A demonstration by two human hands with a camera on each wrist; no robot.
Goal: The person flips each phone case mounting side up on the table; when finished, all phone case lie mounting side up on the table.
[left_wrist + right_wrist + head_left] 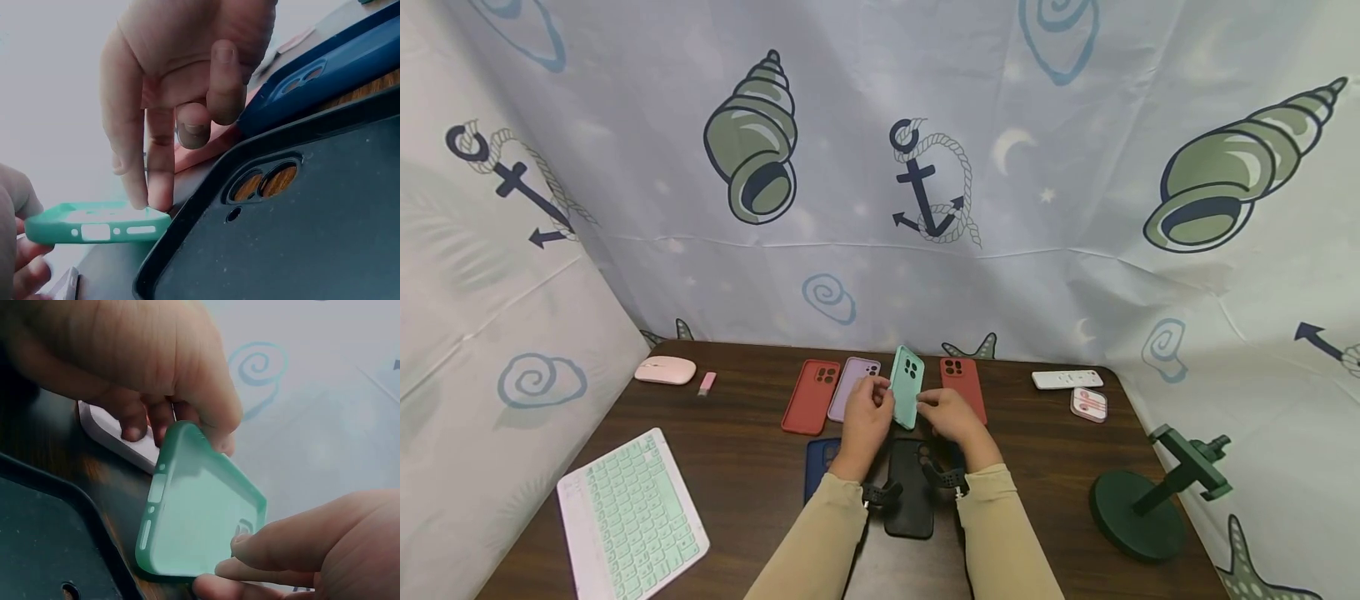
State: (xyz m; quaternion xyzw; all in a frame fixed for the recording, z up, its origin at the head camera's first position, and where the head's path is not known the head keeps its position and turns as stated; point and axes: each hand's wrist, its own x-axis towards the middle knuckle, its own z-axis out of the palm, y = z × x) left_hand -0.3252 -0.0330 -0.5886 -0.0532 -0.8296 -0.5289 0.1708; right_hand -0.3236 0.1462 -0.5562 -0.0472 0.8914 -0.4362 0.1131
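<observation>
A mint-green phone case (907, 383) stands tilted up between both hands. My left hand (867, 422) pinches a corner of it; in the right wrist view that left hand (144, 356) comes down from the top left. My right hand (958, 423) pinches the opposite edge, and in the right wrist view its thumb (281, 540) lies against the case's inside near the camera cutout. The case's hollow inside (194, 512) holds nothing that shows. Below the hands lies a black phone case (910, 496), partly covered by the wrist straps.
Around the hands lie a red case (809, 398), a lavender case (842, 404), another red case (972, 392) and a blue case (814, 479). Left are a keyboard (638, 512), mouse (666, 370) and USB stick (707, 383). Right are a remote (1066, 380), earphone box (1088, 405) and green stand (1135, 517).
</observation>
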